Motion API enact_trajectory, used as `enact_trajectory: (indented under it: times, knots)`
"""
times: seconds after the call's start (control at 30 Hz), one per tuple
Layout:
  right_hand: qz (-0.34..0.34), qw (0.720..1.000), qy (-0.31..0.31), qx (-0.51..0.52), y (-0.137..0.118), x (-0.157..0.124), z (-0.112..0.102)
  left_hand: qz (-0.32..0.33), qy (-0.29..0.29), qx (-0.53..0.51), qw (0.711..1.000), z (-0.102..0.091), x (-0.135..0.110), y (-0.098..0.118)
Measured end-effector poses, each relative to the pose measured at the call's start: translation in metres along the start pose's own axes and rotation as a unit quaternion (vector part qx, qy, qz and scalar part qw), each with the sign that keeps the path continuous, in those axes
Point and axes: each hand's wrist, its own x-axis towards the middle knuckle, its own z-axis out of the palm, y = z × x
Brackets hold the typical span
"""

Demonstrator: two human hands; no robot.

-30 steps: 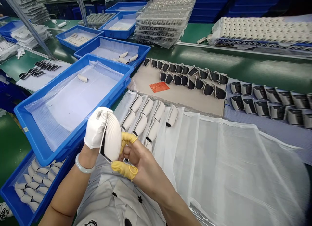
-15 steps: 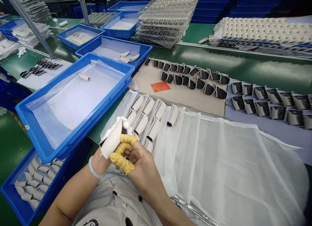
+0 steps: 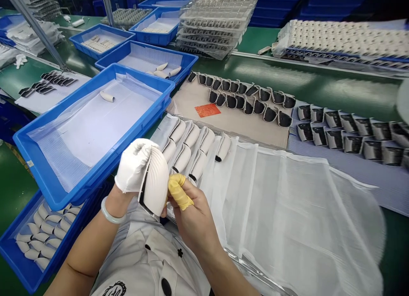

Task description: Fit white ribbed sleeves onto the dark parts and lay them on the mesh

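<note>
Head view: gloved left hand (image 3: 132, 168) clenched on one edge of the ribbed white shell (image 3: 157, 181), before the shirt (image 3: 136, 249); right hand (image 3: 188, 200), nearly closed, pinches its opposite edge, presumably steadying it.
</note>
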Motion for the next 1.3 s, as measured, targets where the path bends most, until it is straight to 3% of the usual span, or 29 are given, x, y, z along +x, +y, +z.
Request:
enact_trajectory:
  times: [0.23,0.4,0.57,0.67,0.93,1.03,1.1,1.17,1.23,1.3]
  knots:
    - [0.007,0.999,0.034,0.006,0.0,0.001,0.001,0.04,-0.002,-0.029,0.999,-0.007,0.004,0.007]
    - [0.015,0.996,0.072,-0.043,-0.002,0.001,0.004,0.07,-0.023,0.104,0.992,-0.016,0.001,0.019]
    - [0.032,0.998,0.012,-0.052,0.001,0.0,0.004,0.207,-0.044,0.314,0.926,-0.019,-0.008,0.036]
    - [0.041,0.999,-0.025,-0.026,0.003,0.001,0.003,0.246,-0.064,0.368,0.894,-0.022,-0.008,0.039]
    - [0.065,0.996,-0.053,-0.021,0.004,0.004,0.002,0.251,-0.067,0.37,0.892,-0.018,-0.009,0.036]
    - [0.075,0.995,-0.061,0.004,0.005,0.004,0.001,0.215,-0.045,0.316,0.923,-0.015,-0.013,0.036]
    - [0.073,0.995,-0.055,0.036,0.004,0.003,-0.001,0.141,-0.026,0.235,0.961,-0.016,-0.014,0.037]
    - [0.071,0.994,-0.047,0.066,0.001,0.003,-0.003,0.052,-0.048,0.144,0.987,-0.02,-0.015,0.038]
    - [0.073,0.993,-0.038,0.087,-0.002,0.002,-0.004,-0.011,-0.094,0.083,0.992,-0.025,-0.015,0.039]
    - [0.07,0.993,-0.033,0.092,-0.003,0.001,-0.004,-0.026,-0.123,0.076,0.989,-0.026,-0.016,0.039]
